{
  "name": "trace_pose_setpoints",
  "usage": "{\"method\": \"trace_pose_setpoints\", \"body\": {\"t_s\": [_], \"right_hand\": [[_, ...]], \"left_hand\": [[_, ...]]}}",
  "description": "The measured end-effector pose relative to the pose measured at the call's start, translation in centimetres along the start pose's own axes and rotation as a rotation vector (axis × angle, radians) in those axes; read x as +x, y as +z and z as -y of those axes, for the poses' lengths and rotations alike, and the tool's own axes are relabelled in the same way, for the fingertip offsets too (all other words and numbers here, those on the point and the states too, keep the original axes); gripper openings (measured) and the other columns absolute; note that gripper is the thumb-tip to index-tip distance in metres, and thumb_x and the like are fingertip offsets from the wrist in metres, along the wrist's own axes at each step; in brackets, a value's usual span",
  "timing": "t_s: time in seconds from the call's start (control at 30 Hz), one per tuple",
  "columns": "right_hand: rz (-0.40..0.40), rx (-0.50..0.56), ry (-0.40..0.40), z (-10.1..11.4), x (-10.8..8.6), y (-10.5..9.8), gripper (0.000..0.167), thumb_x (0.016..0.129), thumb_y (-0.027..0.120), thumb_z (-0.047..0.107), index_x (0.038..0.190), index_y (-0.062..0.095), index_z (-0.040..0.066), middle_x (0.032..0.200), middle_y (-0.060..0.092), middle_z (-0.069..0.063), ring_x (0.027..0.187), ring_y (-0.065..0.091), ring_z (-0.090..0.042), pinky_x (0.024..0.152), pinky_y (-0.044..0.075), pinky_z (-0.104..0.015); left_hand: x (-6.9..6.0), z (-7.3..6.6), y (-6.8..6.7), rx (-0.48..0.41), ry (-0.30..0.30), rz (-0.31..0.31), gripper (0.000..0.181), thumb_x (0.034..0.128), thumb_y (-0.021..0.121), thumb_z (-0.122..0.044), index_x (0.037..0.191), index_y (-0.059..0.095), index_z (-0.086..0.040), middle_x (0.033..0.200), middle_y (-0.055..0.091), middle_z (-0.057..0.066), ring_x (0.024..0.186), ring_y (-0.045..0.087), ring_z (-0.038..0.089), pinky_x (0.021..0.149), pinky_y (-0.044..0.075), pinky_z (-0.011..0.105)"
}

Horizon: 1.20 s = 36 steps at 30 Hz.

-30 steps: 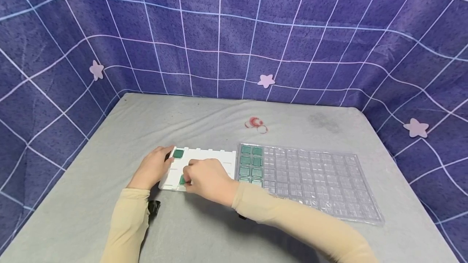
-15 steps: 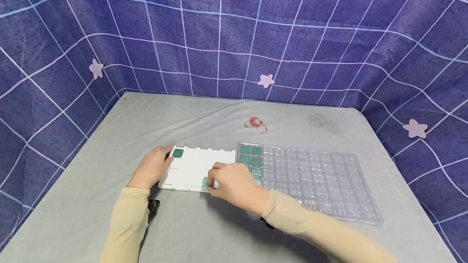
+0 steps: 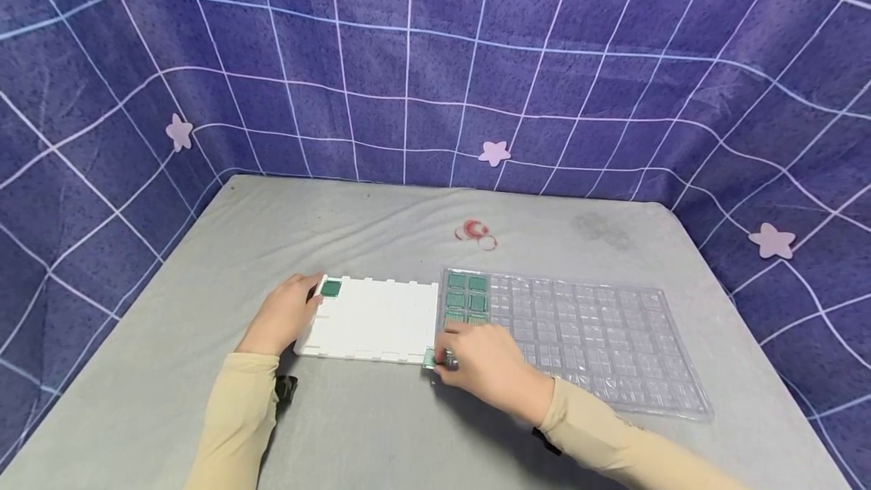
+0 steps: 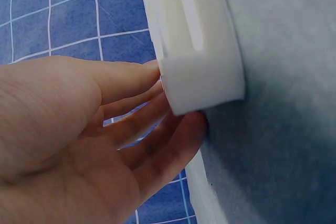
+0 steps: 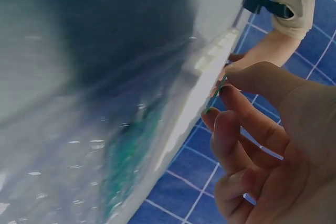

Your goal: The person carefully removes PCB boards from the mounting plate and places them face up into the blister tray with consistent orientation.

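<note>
A small green circuit board (image 3: 429, 358) is pinched between the thumb and fingers of my right hand (image 3: 486, 361), near the front right corner of a white rectangular tray (image 3: 377, 320). In the right wrist view that board (image 5: 215, 97) shows edge-on at the fingertips. My left hand (image 3: 282, 316) holds the white tray by its left end. Seen from the left wrist, the thumb touches one side of the tray (image 4: 202, 82) while fingertips sit at its lower corner. Another green board (image 3: 330, 289) lies in the white tray's far left corner.
Right of the white tray lies a clear plastic tray (image 3: 578, 339) with many small pockets. Its left columns hold several green boards (image 3: 478, 302), partly hidden by my right hand. A grey cloth (image 3: 340, 414) covers the table; a purple curtain (image 3: 408, 59) hangs behind.
My right hand has moved right with the green circuit board, from over the white tray to the gap by the clear tray. The left hand stays on the white tray.
</note>
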State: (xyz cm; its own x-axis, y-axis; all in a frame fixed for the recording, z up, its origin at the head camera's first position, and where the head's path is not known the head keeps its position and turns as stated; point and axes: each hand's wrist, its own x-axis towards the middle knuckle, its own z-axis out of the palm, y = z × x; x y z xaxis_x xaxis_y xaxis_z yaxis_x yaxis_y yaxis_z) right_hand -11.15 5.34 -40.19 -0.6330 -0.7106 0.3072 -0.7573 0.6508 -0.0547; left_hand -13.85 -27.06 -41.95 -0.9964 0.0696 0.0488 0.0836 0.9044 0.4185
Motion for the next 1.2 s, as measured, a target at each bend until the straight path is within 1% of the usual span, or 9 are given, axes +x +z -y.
{"method": "trace_pose_setpoints", "body": {"t_s": [0.13, 0.27, 0.43, 0.63, 0.87, 1.03, 1.2], "right_hand": [[0.031, 0.005, 0.010, -0.5, -0.8, 0.1, 0.017, 0.076, 0.087, 0.029, 0.078, 0.071, 0.025, 0.081, 0.066, 0.014, 0.056, 0.051, 0.001, 0.045, 0.038, -0.017], [0.048, 0.008, 0.018, -0.8, -1.3, 0.2, 0.017, 0.075, 0.087, 0.028, 0.078, 0.071, 0.024, 0.081, 0.067, 0.013, 0.057, 0.053, 0.001, 0.047, 0.041, -0.018], [0.043, -0.015, 0.005, -1.1, -1.7, 0.5, 0.018, 0.075, 0.087, 0.029, 0.078, 0.070, 0.025, 0.082, 0.067, 0.014, 0.061, 0.060, -0.002, 0.048, 0.045, -0.020], [0.041, -0.019, 0.008, -1.1, -1.9, 0.9, 0.018, 0.075, 0.087, 0.030, 0.077, 0.069, 0.025, 0.082, 0.067, 0.015, 0.061, 0.059, -0.001, 0.048, 0.044, -0.020], [0.038, -0.036, 0.009, -1.0, -2.1, 0.9, 0.011, 0.078, 0.082, 0.022, 0.077, 0.073, 0.028, 0.087, 0.069, 0.014, 0.064, 0.064, -0.005, 0.048, 0.046, -0.023], [0.045, -0.051, 0.015, -1.1, -2.2, 1.1, 0.009, 0.080, 0.082, 0.024, 0.078, 0.075, 0.028, 0.091, 0.070, 0.014, 0.067, 0.067, -0.006, 0.049, 0.049, -0.023], [0.048, -0.040, 0.021, -1.1, -2.2, 1.2, 0.009, 0.080, 0.083, 0.024, 0.078, 0.075, 0.028, 0.091, 0.070, 0.014, 0.067, 0.066, -0.006, 0.049, 0.048, -0.022]], "left_hand": [[-0.1, 0.0, 0.0, -0.010, -0.012, 0.013, 0.047, 0.1017, 0.056, -0.007, 0.144, 0.049, 0.013, 0.132, 0.058, 0.035, 0.121, 0.059, 0.051, 0.102, 0.050, 0.061], [0.0, 0.0, 0.0, -0.011, -0.022, 0.012, 0.047, 0.1020, 0.056, -0.008, 0.144, 0.049, 0.012, 0.132, 0.059, 0.035, 0.122, 0.059, 0.050, 0.103, 0.050, 0.061], [0.1, 0.1, 0.1, -0.004, -0.020, 0.009, 0.047, 0.1013, 0.057, -0.007, 0.143, 0.049, 0.013, 0.129, 0.060, 0.035, 0.120, 0.060, 0.050, 0.102, 0.050, 0.061], [0.1, 0.0, 0.1, -0.007, -0.022, 0.010, 0.047, 0.1016, 0.056, -0.007, 0.143, 0.049, 0.013, 0.130, 0.060, 0.035, 0.121, 0.059, 0.050, 0.103, 0.049, 0.061], [0.1, -0.1, 0.0, -0.003, -0.014, 0.003, 0.046, 0.1011, 0.056, -0.006, 0.142, 0.050, 0.013, 0.130, 0.059, 0.036, 0.121, 0.059, 0.052, 0.103, 0.049, 0.061], [0.2, -0.1, 0.0, 0.001, -0.020, 0.005, 0.046, 0.1016, 0.056, -0.007, 0.143, 0.050, 0.013, 0.131, 0.059, 0.035, 0.122, 0.059, 0.051, 0.104, 0.049, 0.061], [0.2, -0.1, 0.1, 0.004, -0.023, 0.002, 0.046, 0.1017, 0.055, -0.006, 0.143, 0.049, 0.013, 0.131, 0.059, 0.035, 0.122, 0.059, 0.051, 0.104, 0.049, 0.061]]}}
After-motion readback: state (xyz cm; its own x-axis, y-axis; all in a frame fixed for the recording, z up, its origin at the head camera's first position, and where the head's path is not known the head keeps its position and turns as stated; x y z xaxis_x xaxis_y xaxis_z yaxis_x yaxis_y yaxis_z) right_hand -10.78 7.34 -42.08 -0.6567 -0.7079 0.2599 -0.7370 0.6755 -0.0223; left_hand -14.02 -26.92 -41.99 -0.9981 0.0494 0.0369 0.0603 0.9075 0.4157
